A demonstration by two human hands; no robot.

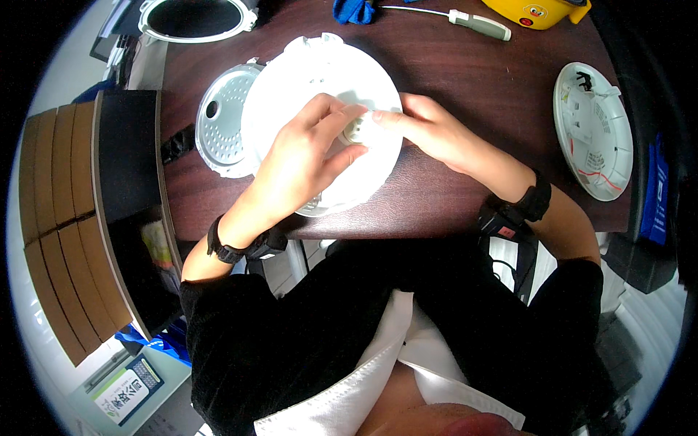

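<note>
A round white plastic lid [334,69] lies in front of me at the left middle of the table, glaring in the light. My left hand [302,149] rests over it, with thumb and fingers closed around a small round cream cap with holes [355,131] near its middle. My right hand [436,131] grips the lid's right edge; its thumb lies on top beside the cap and its other fingers are partly hidden underneath. Partly under the lid, on the left, is a perforated grey metal plate [225,134] with one larger dark hole.
An oval white cover [596,131] with a red wire lies at the table's right edge. Along the back are a white ring frame [247,22], a blue cloth [354,11], a screwdriver [480,26] and a yellow container [538,14]. Brown boxes [65,167] stand left of the table.
</note>
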